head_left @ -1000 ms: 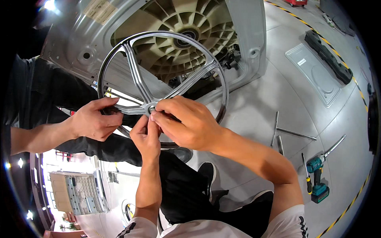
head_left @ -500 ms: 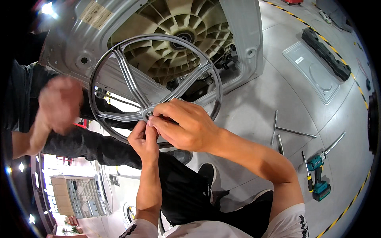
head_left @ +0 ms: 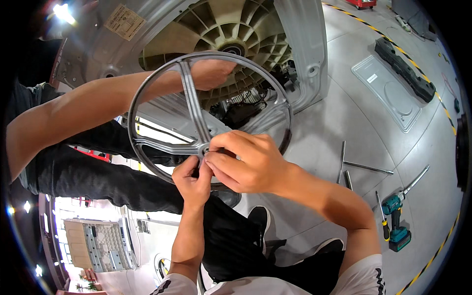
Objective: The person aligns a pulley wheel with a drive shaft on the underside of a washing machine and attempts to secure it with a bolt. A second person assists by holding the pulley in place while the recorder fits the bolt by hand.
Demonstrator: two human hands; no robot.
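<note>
The left hand's grip is narrow, thumb and fingers pinched on the lower side of the hub of a grey spoked wheel. The right hand's grip is also narrow, its fingertips bunched against the same hub; what they close on is hidden, so I cannot tell if they hold anything. The wheel is tilted in front of the person, its rim partly overlapping the opening of a grey metal casing. Inside the opening is a cream ribbed plastic tub back with a dark round center. From the left, a co-worker's bare arm reaches behind the wheel, the hand near that center. On the pale floor to the right lie a T-shaped metal wrench, a yellow-and-black screwdriver just beside a teal cordless drill, and, farther up, a flat grey panel next to a long black block.
</note>
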